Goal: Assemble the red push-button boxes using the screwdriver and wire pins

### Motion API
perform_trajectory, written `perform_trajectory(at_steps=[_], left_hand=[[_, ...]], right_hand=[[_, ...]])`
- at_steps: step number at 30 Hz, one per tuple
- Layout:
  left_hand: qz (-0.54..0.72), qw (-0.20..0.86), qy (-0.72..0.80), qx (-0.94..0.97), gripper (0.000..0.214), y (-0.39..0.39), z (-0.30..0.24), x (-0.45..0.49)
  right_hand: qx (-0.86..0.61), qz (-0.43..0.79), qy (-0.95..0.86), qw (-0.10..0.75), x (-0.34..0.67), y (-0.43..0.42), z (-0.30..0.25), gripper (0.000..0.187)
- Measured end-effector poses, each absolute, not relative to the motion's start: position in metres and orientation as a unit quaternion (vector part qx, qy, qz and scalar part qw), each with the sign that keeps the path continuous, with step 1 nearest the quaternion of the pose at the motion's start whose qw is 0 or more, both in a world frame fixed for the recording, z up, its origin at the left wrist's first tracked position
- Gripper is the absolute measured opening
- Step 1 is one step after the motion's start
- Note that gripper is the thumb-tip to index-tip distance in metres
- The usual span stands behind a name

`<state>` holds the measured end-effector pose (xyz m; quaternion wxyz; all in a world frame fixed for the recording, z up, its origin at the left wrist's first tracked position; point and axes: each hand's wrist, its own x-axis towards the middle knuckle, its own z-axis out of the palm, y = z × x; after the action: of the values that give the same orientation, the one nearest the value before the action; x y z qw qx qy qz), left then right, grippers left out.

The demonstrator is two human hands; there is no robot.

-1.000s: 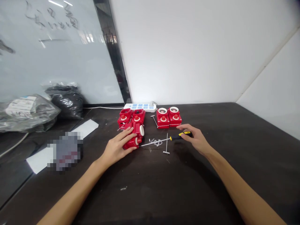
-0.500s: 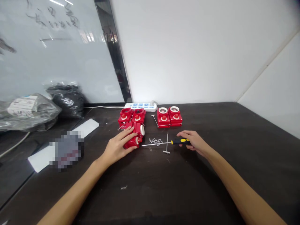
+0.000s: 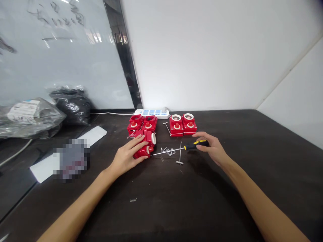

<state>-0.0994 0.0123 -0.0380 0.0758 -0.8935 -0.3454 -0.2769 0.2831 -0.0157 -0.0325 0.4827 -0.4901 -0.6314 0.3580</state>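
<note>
Bright, even indoor light, w/ white ceiling-light glare on the glass board [image 3: 63, 50] L of the power strip [image 3: 151, 114]; wall [image 3: 202, 57] above strip is brightest. Soft shadow under right hand [image 3: 212, 146] on dark surface [image 3: 227, 201], below & R of strip. Pixelated blur patch [image 3: 72, 159] far L of strip. Wide-angle bend at edges, top R corner dark, rest fairly sharp

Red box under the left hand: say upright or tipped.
Tipped: the red box lies on its side under the left hand, its white disc facing sideways.
</note>
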Motion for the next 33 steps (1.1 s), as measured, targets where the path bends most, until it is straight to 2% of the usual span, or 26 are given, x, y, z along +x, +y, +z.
perform_trajectory(at_steps=[3,5,8,10,13,16,19,22,24,27,33], left_hand=[[-0.274,0.081,-0.344,-0.894,0.051,0.013,-0.038,-0.1],[-0.272,0.083,-0.341,-0.896,0.05,0.013,-0.038,-0.101],[-0.27,0.084,-0.342,-0.896,0.05,0.013,-0.038,-0.101],[-0.27,0.086,-0.342,-0.896,0.05,0.013,-0.038,-0.101],[-0.273,0.085,-0.342,-0.895,0.05,0.013,-0.039,-0.101],[-0.273,0.087,-0.344,-0.894,0.05,0.013,-0.039,-0.101],[-0.272,0.087,-0.344,-0.894,0.05,0.013,-0.039,-0.1],[-0.273,0.082,-0.347,-0.894,0.05,0.012,-0.039,-0.101],[-0.274,0.077,-0.35,-0.893,0.05,0.012,-0.039,-0.101],[-0.277,0.069,-0.354,-0.891,0.05,0.013,-0.039,-0.102],[-0.268,0.065,-0.353,-0.894,0.05,0.013,-0.038,-0.101]], right_hand=[[-0.519,0.414,-0.583,0.469,0.279,-0.014,-0.036,0.031],[-0.58,0.449,-0.541,0.412,0.275,-0.014,-0.037,0.033],[-0.651,0.441,-0.515,0.343,0.27,-0.015,-0.038,0.031],[-0.639,0.434,-0.515,0.371,0.268,-0.016,-0.037,0.03],[-0.592,0.446,-0.49,0.458,0.265,-0.017,-0.034,0.035],[-0.569,0.495,-0.425,0.501,0.262,-0.016,-0.033,0.035],[-0.587,0.536,-0.383,0.47,0.263,-0.014,-0.037,0.036],[-0.659,0.461,-0.45,0.389,0.268,-0.012,-0.042,0.045],[-0.669,0.409,-0.503,0.363,0.271,-0.012,-0.041,0.047],[-0.636,0.42,-0.52,0.386,0.274,-0.013,-0.035,0.039],[-0.503,0.511,-0.529,0.453,0.279,-0.018,-0.027,0.041]])
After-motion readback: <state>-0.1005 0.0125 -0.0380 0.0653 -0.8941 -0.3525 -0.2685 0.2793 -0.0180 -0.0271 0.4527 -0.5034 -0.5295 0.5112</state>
